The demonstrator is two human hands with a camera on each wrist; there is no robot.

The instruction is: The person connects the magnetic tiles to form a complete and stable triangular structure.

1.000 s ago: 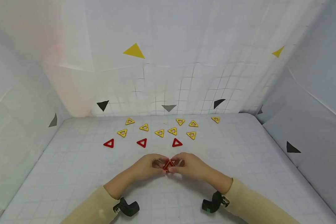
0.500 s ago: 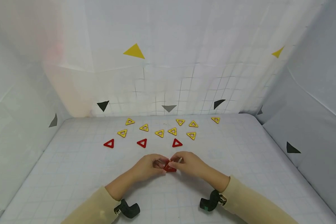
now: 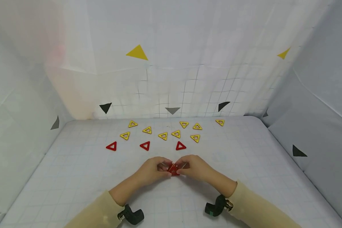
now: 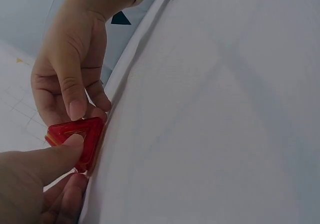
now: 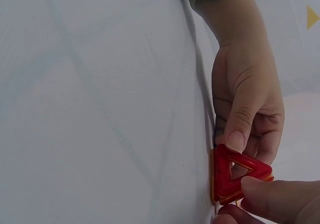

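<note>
Red triangular tiles with open centres (image 3: 173, 172) are joined into a small pyramid-like shape, standing on the white table just in front of me. From the left side my left hand (image 3: 151, 170) pinches the tiles, thumb on the near face. My right hand (image 3: 196, 167) pinches them from the right with thumb and fingers. In the left wrist view one red tile (image 4: 93, 143) shows its face, with a thin orange edge behind it. In the right wrist view the red tile (image 5: 225, 181) also has orange edging along its sides. Fingers hide the back of the shape.
Three loose red triangles, among them the left one (image 3: 111, 146), lie in a row beyond my hands. Several yellow triangles (image 3: 163, 136) are scattered farther back. White cloth walls (image 3: 171, 79) with printed triangles enclose the table.
My right hand's thumb has moved over the top of the red tiles and back to their right side, with a red face now turned nearer to me. My left hand keeps its grip.
</note>
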